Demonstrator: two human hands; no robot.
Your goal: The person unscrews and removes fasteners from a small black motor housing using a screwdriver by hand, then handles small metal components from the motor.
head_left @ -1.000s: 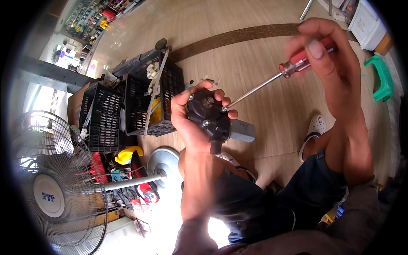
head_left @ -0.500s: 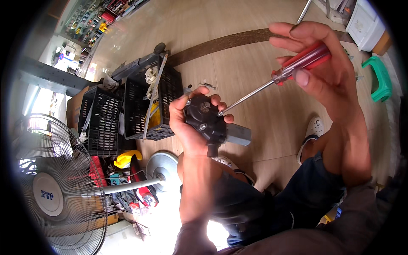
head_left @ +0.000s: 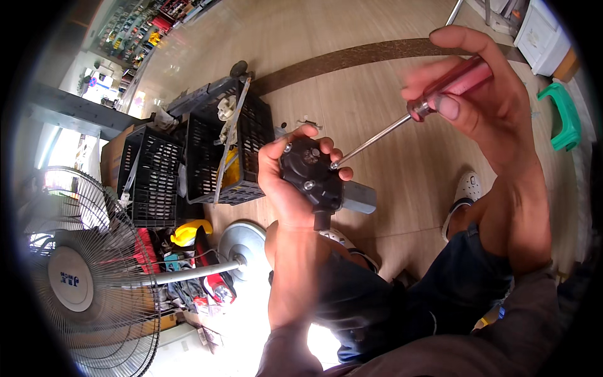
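Note:
My left hand (head_left: 279, 188) is wrapped round a black pump-like housing (head_left: 308, 166) with silver screws on its face. A grey block-shaped part (head_left: 360, 197) sticks out at its right, and a short black stub points down toward me. In my right hand (head_left: 496, 125) is a screwdriver (head_left: 384, 134) with a red handle and a long metal shaft. The thumb and some fingers are on the handle; other fingers are smeared by motion. The shaft slants down to the left, its tip at a screw on the housing's right edge, beside my left fingertips.
Black plastic crates (head_left: 251, 135) holding assorted parts stand at the left. A floor fan (head_left: 70, 279) lies across the lower left, its round base (head_left: 242, 242) beside my left forearm. A green plastic stool (head_left: 559, 116) is at the right. Small metal bits (head_left: 308, 123) lie on the tiled floor.
Fingers of my right hand have shifted round the screwdriver's handle. Both hands, the housing and the screwdriver appear slightly farther right; the tip stays at the same screw.

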